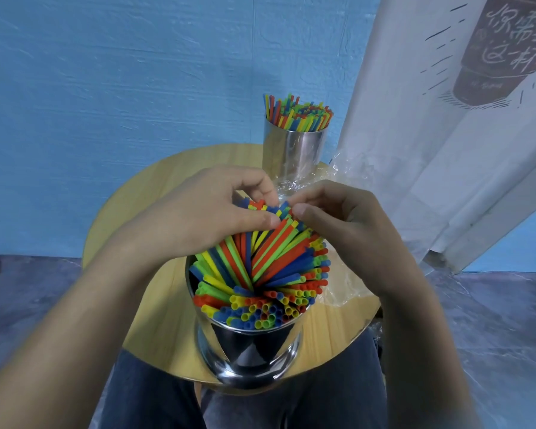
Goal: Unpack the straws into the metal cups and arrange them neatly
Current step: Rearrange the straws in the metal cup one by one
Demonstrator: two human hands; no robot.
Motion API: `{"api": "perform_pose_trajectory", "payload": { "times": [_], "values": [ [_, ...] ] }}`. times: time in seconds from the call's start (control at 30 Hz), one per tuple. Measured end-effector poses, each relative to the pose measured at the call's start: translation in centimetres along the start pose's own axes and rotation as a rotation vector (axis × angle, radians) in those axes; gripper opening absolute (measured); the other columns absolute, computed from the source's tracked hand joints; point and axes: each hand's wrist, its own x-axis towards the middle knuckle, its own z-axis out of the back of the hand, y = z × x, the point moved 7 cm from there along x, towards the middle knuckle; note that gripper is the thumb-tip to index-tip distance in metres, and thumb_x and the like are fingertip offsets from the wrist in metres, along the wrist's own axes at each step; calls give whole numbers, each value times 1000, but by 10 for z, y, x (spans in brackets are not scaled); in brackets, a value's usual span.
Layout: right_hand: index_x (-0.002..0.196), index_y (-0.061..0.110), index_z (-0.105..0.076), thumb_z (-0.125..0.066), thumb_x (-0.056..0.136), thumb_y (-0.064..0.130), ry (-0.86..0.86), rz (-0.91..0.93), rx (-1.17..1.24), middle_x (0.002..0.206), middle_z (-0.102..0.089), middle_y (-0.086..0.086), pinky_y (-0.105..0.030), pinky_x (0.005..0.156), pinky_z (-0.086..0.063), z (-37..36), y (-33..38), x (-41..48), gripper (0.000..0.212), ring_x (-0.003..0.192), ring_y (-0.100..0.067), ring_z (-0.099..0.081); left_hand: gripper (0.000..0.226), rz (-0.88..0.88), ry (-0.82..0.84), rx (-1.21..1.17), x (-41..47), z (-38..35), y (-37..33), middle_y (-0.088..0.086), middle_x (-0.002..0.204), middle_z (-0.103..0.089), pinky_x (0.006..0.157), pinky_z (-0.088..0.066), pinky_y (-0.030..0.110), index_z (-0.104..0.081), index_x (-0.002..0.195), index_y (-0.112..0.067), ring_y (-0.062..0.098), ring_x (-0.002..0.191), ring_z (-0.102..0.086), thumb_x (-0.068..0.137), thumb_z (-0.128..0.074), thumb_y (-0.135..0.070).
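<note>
Steel near cup point(248, 345) on the table point(155, 320) is crammed with straws point(260, 274), fanning up and leaning to the far side. My left hand point(205, 212) and right hand point(347, 224) both pinch those far tips, almost touching; I'd guess they need tipping back nearward.

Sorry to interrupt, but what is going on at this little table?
A person is arranging coloured straws in the near metal cup on a round wooden table. The left hand and the right hand both pinch the tops of a leaning bunch. The far metal cup already holds more straws, and clear plastic wrap lies nearby.
</note>
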Motion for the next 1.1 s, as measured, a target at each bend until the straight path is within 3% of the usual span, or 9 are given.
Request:
{"api": "perform_pose_trajectory", "payload": {
  "times": [0.23, 0.37, 0.5, 0.6, 0.7, 0.87, 1.0, 1.1],
  "values": [
    [100, 17, -75, -63, 102, 17, 4, 18, -6, 94, -76, -2, -47, 85, -61, -1, -1, 0, 12, 93, -23, -73, 6, -26, -2, 136, 3, 0, -5, -15, 97, -69, 87, -53, 40, -66, 87, -36, 0, 95, -62, 87, -72, -38],
    [98, 18, -75, -62, 102, 17, 23, 30, 0, 94, -76, -1, -44, 85, -61, -1, 1, 1, 13, 94, -23, -73, 6, -62, -11, 122, 5, 1, -11, -15, 99, -68, 90, -53, 44, -66, 90, -34, 6, 94, -64, 90, -70, -37],
    [102, 16, -75, -62, 102, 19, 9, 40, -10, 93, -75, 4, -29, 77, -59, 0, -1, 2, 13, 92, -19, -72, 4, -146, -72, -26, 6, 9, -23, -9, 101, -70, 97, -51, 37, -63, 89, -30, 6, 100, -65, 87, -64, -34],
    [100, 20, -75, -62, 102, 18, -1, 48, -21, 89, -73, 8, -22, 74, -55, 0, 0, 2, 13, 89, -16, -70, 7, -210, -132, -115, 5, 15, -30, -3, 98, -73, 85, -50, 28, -64, 93, -17, 10, 89, -67, 91, -65, -23],
    [100, 22, -75, -62, 102, 18, 2, 53, -19, 90, -73, 8, -22, 74, -55, -1, 1, 2, 14, 91, -17, -70, 5, -266, -233, -251, 2, 24, -35, -4, 87, -75, 77, -51, 27, -64, 97, -11, 22, 86, -68, 94, -65, -15],
    [101, 21, -75, -61, 103, 21, 5, 66, -23, 94, -75, 5, -36, 83, -60, -2, 1, 1, 15, 95, -21, -72, 19, -311, -517, -467, -4, 49, -30, -8, 85, -73, 70, -54, 31, -65, 114, -22, 18, 85, -69, 100, -61, -10],
    [103, 22, -77, -60, 98, 36, -19, 92, -21, 95, -77, 6, -36, 85, -60, -2, 9, -2, 23, 97, -20, -73, 14, -250, -708, -696, -12, 61, -12, -8, 91, -73, 73, -54, 30, -61, 113, -21, 19, 85, -71, 103, -57, -12],
    [102, 18, -78, -63, 97, 30, -67, 119, 38, 93, -77, 4, -34, 82, -59, 3, 12, -3, 19, 94, -19, -73, 10, -194, -780, -895, -15, 63, 2, -6, 95, -71, 77, -55, 29, -56, 113, -18, 21, 92, -74, 104, -56, -12]
  ]
}}
